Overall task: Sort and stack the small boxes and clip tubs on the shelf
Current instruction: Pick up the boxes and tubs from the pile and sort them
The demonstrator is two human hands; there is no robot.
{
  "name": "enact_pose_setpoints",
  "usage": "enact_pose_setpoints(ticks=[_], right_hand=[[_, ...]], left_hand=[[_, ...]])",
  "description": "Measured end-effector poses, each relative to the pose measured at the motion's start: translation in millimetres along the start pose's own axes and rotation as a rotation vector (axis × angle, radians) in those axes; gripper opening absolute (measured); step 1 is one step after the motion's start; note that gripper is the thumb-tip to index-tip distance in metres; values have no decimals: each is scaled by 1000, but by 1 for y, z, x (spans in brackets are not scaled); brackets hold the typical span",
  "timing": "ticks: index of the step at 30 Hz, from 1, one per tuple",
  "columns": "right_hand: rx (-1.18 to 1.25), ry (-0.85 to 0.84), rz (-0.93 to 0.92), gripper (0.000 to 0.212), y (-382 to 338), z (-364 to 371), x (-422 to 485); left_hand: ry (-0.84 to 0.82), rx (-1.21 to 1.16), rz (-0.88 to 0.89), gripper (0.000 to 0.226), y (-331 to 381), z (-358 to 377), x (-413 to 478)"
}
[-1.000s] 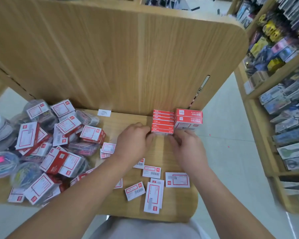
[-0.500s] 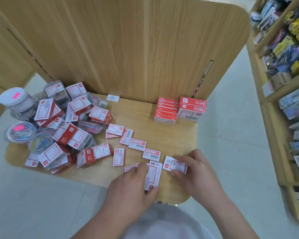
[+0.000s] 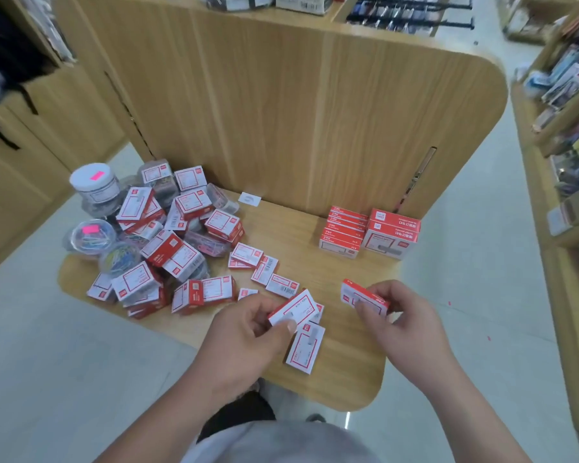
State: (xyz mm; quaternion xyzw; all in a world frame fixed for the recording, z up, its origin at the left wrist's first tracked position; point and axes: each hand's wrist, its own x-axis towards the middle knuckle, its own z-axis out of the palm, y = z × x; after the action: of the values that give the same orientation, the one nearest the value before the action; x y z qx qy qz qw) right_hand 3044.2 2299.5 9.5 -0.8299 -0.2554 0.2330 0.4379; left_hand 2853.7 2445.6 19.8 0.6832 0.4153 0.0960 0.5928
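My left hand [image 3: 248,332] pinches a small red-and-white box [image 3: 296,307] lifted just above the wooden shelf [image 3: 348,379]. My right hand [image 3: 401,320] grips another small red-and-white box [image 3: 361,295] a little to the right. A further small box [image 3: 305,349] lies flat on the shelf below the left hand's box. Two neat stacks of red boxes [image 3: 368,233] stand at the back right against the panel. A jumbled pile of boxes [image 3: 168,252] and clear clip tubs [image 3: 91,233] fills the left side. Several small boxes [image 3: 264,267] lie loose in the middle.
A tall wooden back panel [image 3: 298,111] rises behind the shelf. A white-lidded round tub [image 3: 94,183] stands at the far left of the pile. Store racks with goods [image 3: 569,128] line the aisle on the right. The shelf's rounded front edge is close to my body.
Both hands left the back stacks, came to the shelf's front, and each has picked up a small box. The camera view rose and widened.
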Motion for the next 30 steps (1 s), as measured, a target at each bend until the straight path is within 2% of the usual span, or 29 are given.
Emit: enact_pose_setpoints(ticks=[5,10,16,19,21,23,26,30], right_hand=[[135,-9,17,18,-19,2,8],[245,106,63,21,-37,14,13],[371,136,105,21,-46,22,20],[466,92,143,22,-52,23,23],[417,62,133,32,-54,24,28],[202,106,81,39,-52,26,35],[-117,176,9,36,-48,34,48],[-212,203,-20,34,-31,50,59]], left_hand=[[-44,-81,-28,11,15,-12,13],[-126,-106,-40,24,24,-28,30],[-149,-184,-34,22,29,-41,52],[-172,-193,-38,20,30,-44,61],[-188,-192,-38,20,32,-46,66],[-204,-190,-32,19,32,-47,70],[-207,-170,-36,19,30,-47,74],[-172,-122,-63,22,28,-49,77]])
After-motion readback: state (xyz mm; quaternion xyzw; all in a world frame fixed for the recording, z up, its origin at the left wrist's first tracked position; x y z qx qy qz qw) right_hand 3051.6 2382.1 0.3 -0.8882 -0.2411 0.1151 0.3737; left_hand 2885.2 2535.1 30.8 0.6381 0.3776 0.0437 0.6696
